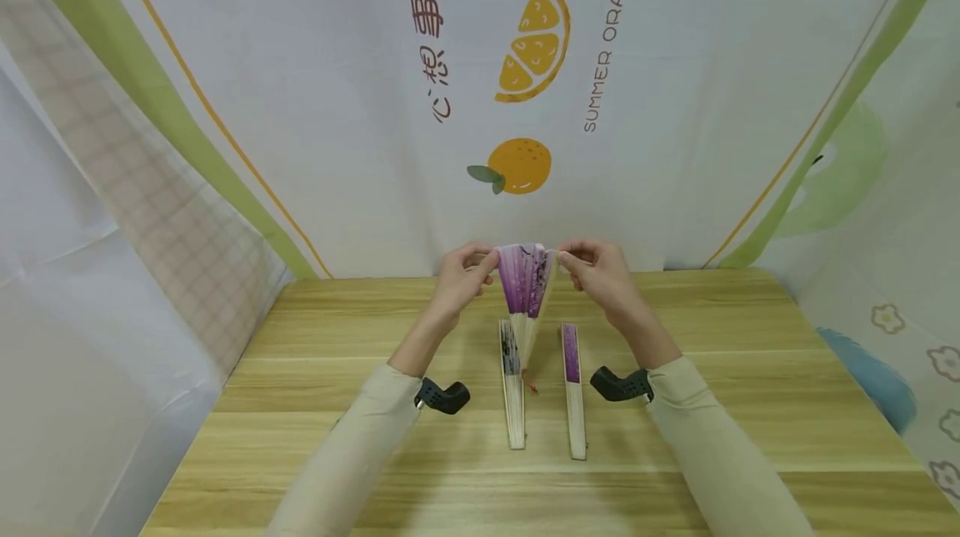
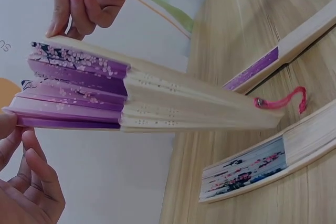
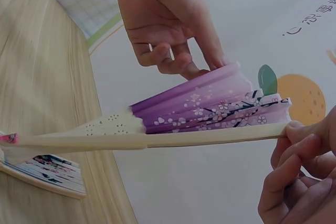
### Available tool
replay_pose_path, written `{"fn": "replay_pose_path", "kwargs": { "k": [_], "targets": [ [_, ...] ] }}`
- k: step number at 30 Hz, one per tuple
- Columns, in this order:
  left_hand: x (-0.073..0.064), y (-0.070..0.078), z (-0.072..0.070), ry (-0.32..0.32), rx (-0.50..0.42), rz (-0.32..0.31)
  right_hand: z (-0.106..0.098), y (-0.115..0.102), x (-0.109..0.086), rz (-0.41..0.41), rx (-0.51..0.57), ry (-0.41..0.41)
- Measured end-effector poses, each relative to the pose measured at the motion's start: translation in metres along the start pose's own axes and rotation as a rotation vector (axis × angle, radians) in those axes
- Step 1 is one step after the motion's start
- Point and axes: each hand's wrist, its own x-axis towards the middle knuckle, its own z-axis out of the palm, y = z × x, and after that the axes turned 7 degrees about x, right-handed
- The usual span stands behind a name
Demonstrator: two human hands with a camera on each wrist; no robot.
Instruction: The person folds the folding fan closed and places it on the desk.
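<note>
A partly spread purple folding fan (image 1: 521, 280) with a blossom print stands upright, its ribs converging downward. My left hand (image 1: 467, 277) pinches its left top edge between thumb and fingers. At the opposite edge my right hand (image 1: 597, 269) pinches the pale outer rib. A pink tassel (image 2: 286, 100) hangs from the fan's pivot end. Just below lie two folded fans on the table: a grey one (image 2: 244, 169) with a dark and pink floral print, and a purple one (image 1: 572, 353) to its right.
The wood-grain table (image 1: 660, 445) reaches back to a white cloth (image 1: 360, 187) printed with oranges and lettering. Printed cloths also hang at both sides. Each wrist wears a dark camera mount (image 1: 444, 396).
</note>
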Motion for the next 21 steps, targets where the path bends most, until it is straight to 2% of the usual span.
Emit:
{"fn": "replay_pose_path", "kwargs": {
  "k": [9,21],
  "targets": [
    [0.0,0.001,0.007,-0.003,-0.026,0.01,0.006,0.0,0.001,-0.008,-0.002,-0.009],
    [-0.002,0.004,0.012,-0.021,-0.017,0.013,0.015,-0.004,-0.002,0.001,-0.004,-0.023]
  ]
}}
